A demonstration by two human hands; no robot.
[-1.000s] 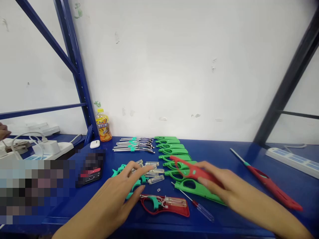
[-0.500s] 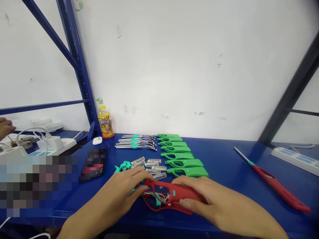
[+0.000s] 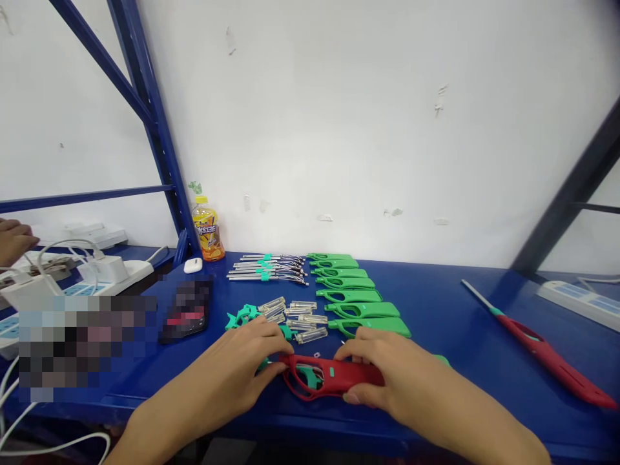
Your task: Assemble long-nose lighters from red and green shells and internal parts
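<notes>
Both hands are closed on a red lighter casing [image 3: 339, 376] above the table's front edge. My left hand [image 3: 252, 361] pinches its narrow nozzle end. My right hand [image 3: 387, 365] grips the wide handle end between thumb and fingers. Through the casing's loop a teal trigger [image 3: 310, 376] and thin wires show. The two casing halves lie nearly together, with the lower loop edge slightly offset. Behind the hands are several clear fuel tanks [image 3: 312, 334] and teal triggers [image 3: 243, 314]. Several green casings [image 3: 371, 310] lie in a column.
Several metal tubes with wires [image 3: 266, 268] lie at the back. A complete red lighter [image 3: 542, 352] rests at right, near a power strip [image 3: 581, 302]. At left are a drink bottle [image 3: 209, 232], a white earphone case [image 3: 192, 265], chargers [image 3: 104, 269] and another person's hand [image 3: 17, 242].
The upper red casing half has come down onto the lower one, narrowing the gap between them. Both hands keep their hold. The camera view has shifted slightly.
</notes>
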